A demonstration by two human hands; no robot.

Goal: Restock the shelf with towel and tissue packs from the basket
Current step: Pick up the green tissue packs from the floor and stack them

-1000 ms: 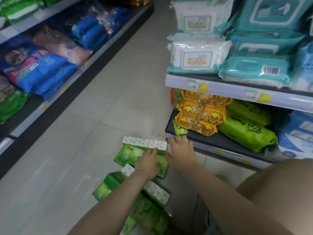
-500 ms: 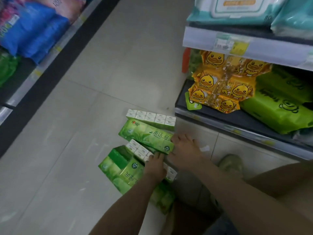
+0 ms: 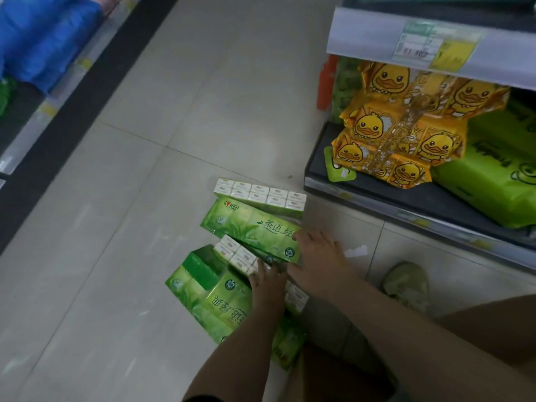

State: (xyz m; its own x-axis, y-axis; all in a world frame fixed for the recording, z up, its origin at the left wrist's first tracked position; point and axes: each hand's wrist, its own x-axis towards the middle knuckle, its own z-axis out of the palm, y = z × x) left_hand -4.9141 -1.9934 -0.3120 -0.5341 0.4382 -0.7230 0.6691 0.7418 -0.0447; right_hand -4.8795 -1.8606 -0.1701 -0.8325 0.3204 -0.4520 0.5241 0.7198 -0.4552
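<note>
Two hands: both reach down to a heap of green tissue packs on the tiled floor [image 3: 121, 216], just in front of the low shelf.
Right hand [image 3: 316, 256]: fingers spread and laid flat over the right end of the upper green pack [image 3: 252, 230]; the fingertips curl at the pack's edge, but whether it is truly gripped or only pressed I cannot tell.
Left hand [image 3: 268, 285]: palm down, fingers loosely bent, resting on the lower green pack [image 3: 208, 297] where it meets the small white-ended packets [image 3: 236, 255]; I cannot tell if it has hold of anything.
Upper green pack: lies tilted across the heap, printed face up, its far edge touching a row of white-ended packets [image 3: 259, 194] nearest the shelf corner.
Lower green pack: sits closest to the person, print upside down from this side, partly under the left forearm.
Bottom shelf [image 3: 377, 192]: dark board to the right, its front corner near the heap but apart from it.
Yellow duck packs [image 3: 400, 132]: stacked at the left end of that shelf, leaning forward.
Big green bag [image 3: 490, 181]: just beside the duck packs, to their right.
Price rail [image 3: 406, 39]: pale strip above, carrying a label with a yellow patch.
Shoe [image 3: 406, 285]: pale, on the floor by the shelf base, right of the arms.
Opposite shelf: blue bags [image 3: 43, 44] across the aisle.
</note>
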